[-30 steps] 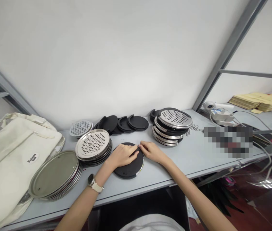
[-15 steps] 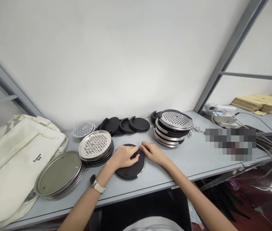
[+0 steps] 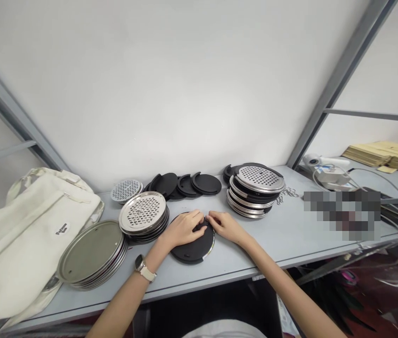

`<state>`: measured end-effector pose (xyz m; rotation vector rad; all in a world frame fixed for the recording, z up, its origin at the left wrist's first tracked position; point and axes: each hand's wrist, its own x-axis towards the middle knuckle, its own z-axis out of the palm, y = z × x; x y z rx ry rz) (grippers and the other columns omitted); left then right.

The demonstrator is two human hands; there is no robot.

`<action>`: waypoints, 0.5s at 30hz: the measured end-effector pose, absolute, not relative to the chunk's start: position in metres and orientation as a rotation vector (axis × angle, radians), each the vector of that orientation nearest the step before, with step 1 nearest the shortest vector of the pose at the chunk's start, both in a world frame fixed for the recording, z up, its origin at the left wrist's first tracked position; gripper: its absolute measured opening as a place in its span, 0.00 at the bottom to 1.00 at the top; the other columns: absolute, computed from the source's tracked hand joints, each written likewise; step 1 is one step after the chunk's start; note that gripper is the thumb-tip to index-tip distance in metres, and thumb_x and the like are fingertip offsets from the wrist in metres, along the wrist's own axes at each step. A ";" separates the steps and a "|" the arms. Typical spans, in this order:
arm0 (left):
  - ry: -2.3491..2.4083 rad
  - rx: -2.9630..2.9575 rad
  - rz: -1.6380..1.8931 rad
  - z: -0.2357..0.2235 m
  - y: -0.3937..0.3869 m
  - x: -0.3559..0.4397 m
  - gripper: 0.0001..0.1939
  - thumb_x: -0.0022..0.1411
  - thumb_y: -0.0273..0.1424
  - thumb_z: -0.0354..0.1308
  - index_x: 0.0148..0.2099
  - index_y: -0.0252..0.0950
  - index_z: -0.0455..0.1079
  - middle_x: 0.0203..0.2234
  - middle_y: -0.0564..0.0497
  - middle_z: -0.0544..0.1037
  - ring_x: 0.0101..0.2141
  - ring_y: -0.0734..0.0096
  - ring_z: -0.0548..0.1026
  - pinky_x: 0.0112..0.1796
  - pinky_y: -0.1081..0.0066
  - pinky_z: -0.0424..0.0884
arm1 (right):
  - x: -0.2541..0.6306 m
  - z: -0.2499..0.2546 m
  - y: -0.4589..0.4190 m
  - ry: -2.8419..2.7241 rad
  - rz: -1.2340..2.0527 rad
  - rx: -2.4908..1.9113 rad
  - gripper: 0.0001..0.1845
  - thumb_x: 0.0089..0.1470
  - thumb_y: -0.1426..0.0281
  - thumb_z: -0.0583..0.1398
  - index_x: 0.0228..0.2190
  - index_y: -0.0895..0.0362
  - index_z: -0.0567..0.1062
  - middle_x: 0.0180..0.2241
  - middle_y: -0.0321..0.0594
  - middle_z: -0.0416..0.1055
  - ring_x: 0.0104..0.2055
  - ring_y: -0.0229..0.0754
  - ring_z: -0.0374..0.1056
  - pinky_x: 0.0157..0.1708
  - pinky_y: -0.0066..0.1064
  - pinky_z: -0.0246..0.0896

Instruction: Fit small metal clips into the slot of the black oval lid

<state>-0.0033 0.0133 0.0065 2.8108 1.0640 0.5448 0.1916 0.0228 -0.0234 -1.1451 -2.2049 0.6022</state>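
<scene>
A round black disc [image 3: 194, 244] lies on the grey table, with a bright silvery strip along its right edge. My left hand [image 3: 186, 228] rests over its upper part, fingers curled down against it. At the disc's upper right rim, my right hand [image 3: 226, 226] has its fingertips pinched together, close to the left fingers. The fingers hide part of that rim, so a small thing between them would not show. To the left is a stack of perforated metal grater discs [image 3: 143, 213]. Grater discs in black holders [image 3: 260, 178] are stacked at the right.
Olive-green round plates [image 3: 91, 249] are stacked at the left beside a cream bag [image 3: 19, 234]. Several black holders [image 3: 206, 183] lie along the wall, near another perforated disc [image 3: 126, 190]. Small metal clips [image 3: 288, 192] lie right of the tall stack. Yellow envelopes [image 3: 384, 154] sit far right.
The view has shifted slightly, so everything appears a little to the right. Both hands stay at the black disc, with the right fingertips still at its upper right rim.
</scene>
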 end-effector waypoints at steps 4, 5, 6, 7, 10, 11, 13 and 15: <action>1.052 2.806 0.565 0.005 0.014 -0.004 0.04 0.63 0.32 0.50 0.36 0.37 0.60 0.31 0.52 0.68 0.31 0.69 0.68 0.33 0.71 0.63 | 0.191 -0.023 0.024 -2.243 0.594 -1.148 0.16 0.61 0.69 0.48 0.22 0.57 0.62 0.18 0.29 0.57 0.21 0.33 0.53 0.24 0.25 0.44; 1.051 2.808 0.564 0.005 0.013 -0.004 0.05 0.63 0.32 0.50 0.36 0.37 0.60 0.31 0.52 0.68 0.32 0.69 0.68 0.33 0.71 0.63 | 0.191 -0.023 0.024 -2.249 0.593 -1.146 0.16 0.61 0.69 0.48 0.22 0.57 0.63 0.18 0.30 0.57 0.21 0.33 0.53 0.24 0.25 0.43; 1.052 2.810 0.561 0.005 0.013 -0.004 0.05 0.63 0.32 0.50 0.36 0.37 0.60 0.31 0.52 0.68 0.32 0.69 0.68 0.33 0.70 0.64 | 0.192 -0.023 0.024 -2.255 0.591 -1.144 0.16 0.61 0.69 0.48 0.22 0.57 0.63 0.18 0.30 0.57 0.21 0.33 0.53 0.24 0.25 0.43; 1.052 2.812 0.555 0.006 0.013 -0.003 0.05 0.63 0.32 0.51 0.36 0.37 0.60 0.31 0.52 0.68 0.32 0.69 0.68 0.33 0.70 0.64 | 0.192 -0.023 0.024 -2.260 0.588 -1.142 0.16 0.61 0.69 0.48 0.22 0.57 0.63 0.18 0.30 0.58 0.21 0.33 0.53 0.24 0.25 0.43; 1.053 2.805 0.558 0.007 0.012 -0.003 0.04 0.63 0.32 0.51 0.38 0.37 0.60 0.33 0.51 0.68 0.33 0.68 0.69 0.35 0.69 0.65 | 0.192 -0.024 0.025 -2.270 0.587 -1.145 0.16 0.61 0.69 0.48 0.22 0.57 0.64 0.18 0.30 0.59 0.21 0.33 0.53 0.24 0.25 0.43; 1.049 2.799 0.568 0.008 0.012 -0.003 0.04 0.63 0.31 0.51 0.39 0.37 0.60 0.34 0.51 0.68 0.35 0.67 0.69 0.36 0.69 0.66 | 0.192 -0.024 0.025 -2.269 0.590 -1.146 0.16 0.61 0.69 0.48 0.22 0.57 0.64 0.18 0.30 0.59 0.21 0.33 0.53 0.24 0.25 0.43; 1.035 2.781 0.598 0.009 0.011 -0.002 0.06 0.62 0.30 0.51 0.42 0.37 0.60 0.37 0.50 0.69 0.38 0.66 0.69 0.39 0.68 0.66 | 0.192 -0.024 0.025 -2.262 0.591 -1.146 0.17 0.61 0.69 0.48 0.21 0.57 0.63 0.17 0.29 0.57 0.21 0.33 0.52 0.23 0.25 0.43; 1.020 2.761 0.621 0.010 0.010 -0.002 0.07 0.62 0.30 0.51 0.44 0.37 0.61 0.39 0.49 0.69 0.41 0.64 0.69 0.42 0.66 0.67 | 0.192 -0.023 0.025 -2.252 0.595 -1.145 0.18 0.61 0.68 0.49 0.20 0.57 0.62 0.17 0.29 0.55 0.20 0.33 0.51 0.23 0.26 0.42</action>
